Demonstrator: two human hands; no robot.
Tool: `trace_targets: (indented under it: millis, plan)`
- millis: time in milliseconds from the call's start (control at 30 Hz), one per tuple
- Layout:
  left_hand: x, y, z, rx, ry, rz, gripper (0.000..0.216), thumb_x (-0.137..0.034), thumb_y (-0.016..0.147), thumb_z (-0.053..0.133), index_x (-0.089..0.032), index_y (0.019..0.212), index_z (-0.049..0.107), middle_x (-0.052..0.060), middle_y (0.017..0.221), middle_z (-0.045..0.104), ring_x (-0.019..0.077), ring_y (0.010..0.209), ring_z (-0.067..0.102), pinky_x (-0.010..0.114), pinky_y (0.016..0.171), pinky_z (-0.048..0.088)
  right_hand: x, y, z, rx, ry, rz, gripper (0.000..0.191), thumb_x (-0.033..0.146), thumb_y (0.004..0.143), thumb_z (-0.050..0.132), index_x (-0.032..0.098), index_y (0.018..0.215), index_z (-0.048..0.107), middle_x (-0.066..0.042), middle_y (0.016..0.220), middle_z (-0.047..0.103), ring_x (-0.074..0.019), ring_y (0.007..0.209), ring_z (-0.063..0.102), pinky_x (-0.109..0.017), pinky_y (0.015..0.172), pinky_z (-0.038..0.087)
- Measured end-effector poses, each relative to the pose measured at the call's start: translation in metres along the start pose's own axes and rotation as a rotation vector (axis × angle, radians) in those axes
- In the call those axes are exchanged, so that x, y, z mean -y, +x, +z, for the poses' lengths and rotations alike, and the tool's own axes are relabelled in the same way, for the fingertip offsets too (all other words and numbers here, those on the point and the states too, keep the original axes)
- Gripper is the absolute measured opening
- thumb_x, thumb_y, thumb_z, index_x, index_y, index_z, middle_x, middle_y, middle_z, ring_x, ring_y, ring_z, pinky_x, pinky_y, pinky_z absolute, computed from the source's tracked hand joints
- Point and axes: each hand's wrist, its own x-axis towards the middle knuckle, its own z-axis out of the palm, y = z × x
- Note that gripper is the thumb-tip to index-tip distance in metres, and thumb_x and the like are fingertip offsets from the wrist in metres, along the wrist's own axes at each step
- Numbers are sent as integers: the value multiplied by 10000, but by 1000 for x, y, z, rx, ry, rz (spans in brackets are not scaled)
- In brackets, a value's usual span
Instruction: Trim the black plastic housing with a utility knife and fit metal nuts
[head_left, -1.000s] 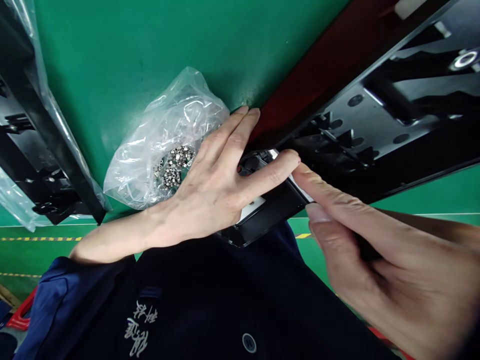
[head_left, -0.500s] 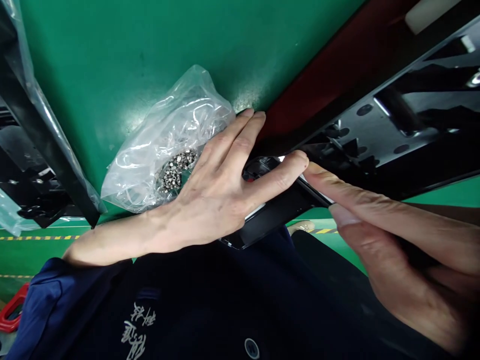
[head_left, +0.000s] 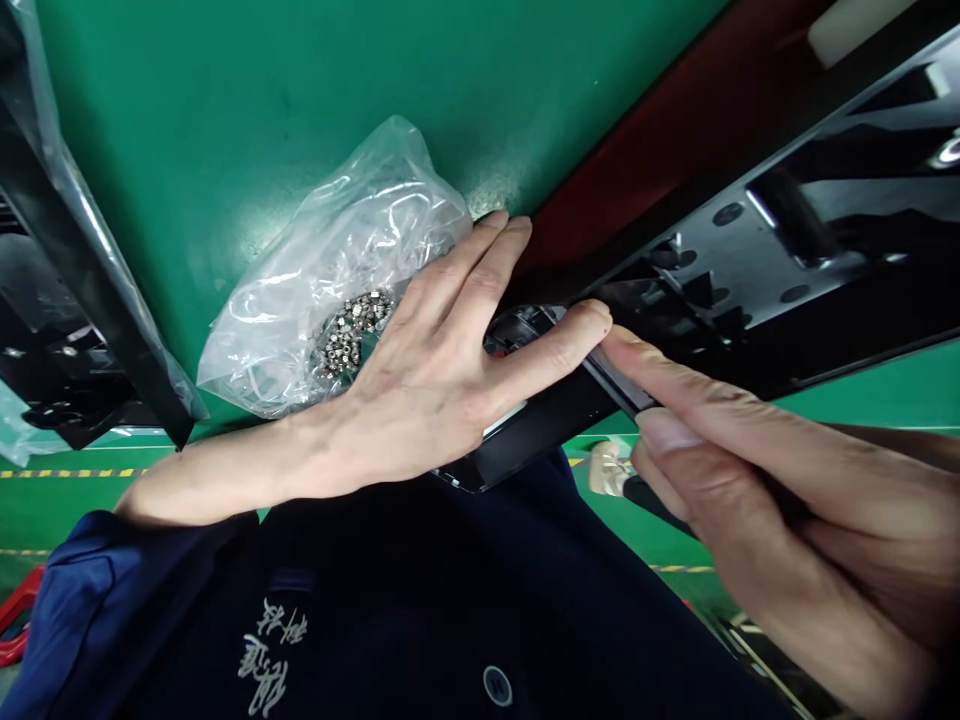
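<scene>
I have the left hand [head_left: 442,375] laid across the black part [head_left: 536,435], back upward, its fingers spread: two lie close together and reach to the edge of the dark red strip [head_left: 637,140], while another digit stands apart and crosses over the part. The palm side is hidden from me, so I can't tell how firmly it presses. The right hand [head_left: 795,520] comes in from the other side, pinching a narrow dark piece [head_left: 626,390] between thumb and index finger, and its index fingertip touches the tip of that separate left digit. The black part sits at the near edge of the green counter [head_left: 225,80], its lower end reaching past that edge toward the dark blue top [head_left: 420,600]; I can't see what supports it underneath. Just beside the left hand, toward the left end of the counter, a clear plastic bag [head_left: 322,250] lies crumpled with small metal pieces [head_left: 341,345] gathered in it. Toward the right end, a large black panel [head_left: 772,240] runs at a slant next to the red strip. Along the left end, well apart from both hands, I see a plastic-wrapped black frame [head_left: 97,240]
</scene>
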Motion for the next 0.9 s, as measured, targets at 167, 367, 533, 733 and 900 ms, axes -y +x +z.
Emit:
trace_targets:
  millis: [167, 367, 533, 733, 900]
  plan:
    - [5, -1, 3, -61, -15, 70, 361, -83, 935, 337, -159, 1277, 426, 171, 1384, 275, 432, 1357, 308, 546, 1079, 404, 5, -2, 15, -106, 20, -139, 561, 70, 929, 500, 229, 1455, 389, 36, 644, 534, 4, 404, 333, -110, 365, 337]
    - [1, -2, 4, -59, -5, 27, 337, -97, 961, 286, -186, 1266, 400, 129, 1386, 258, 416, 1366, 308, 541, 1088, 405, 7, -3, 14, -69, 31, -145, 527, 45, 920, 490, 217, 1416, 439, 50, 593, 476, -4, 427, 349, -126, 395, 347]
    - [-4, -3, 7, -103, 3, -14, 311, -96, 969, 283, -192, 1250, 375, 128, 1381, 261, 400, 1370, 315, 543, 1090, 402, 5, -1, 12, -73, -14, -178, 506, 68, 936, 483, 206, 1421, 436, 48, 562, 446, -14, 414, 302, -146, 388, 322]
    - [-4, -4, 9, -99, 12, -16, 310, -92, 968, 276, -182, 1247, 380, 134, 1388, 243, 409, 1373, 312, 517, 1110, 394, 8, 2, 22, -111, 80, -160, 491, 47, 931, 486, 200, 1397, 463, 39, 670, 563, -22, 449, 443, -159, 386, 379]
    - [-4, -5, 7, -99, 35, -18, 298, -117, 974, 275, -196, 1241, 380, 116, 1381, 270, 377, 1386, 309, 502, 1105, 404, 14, -5, 36, -170, 133, -57, 438, 92, 957, 472, 132, 1393, 466, 67, 534, 486, -11, 364, 366, -140, 345, 336]
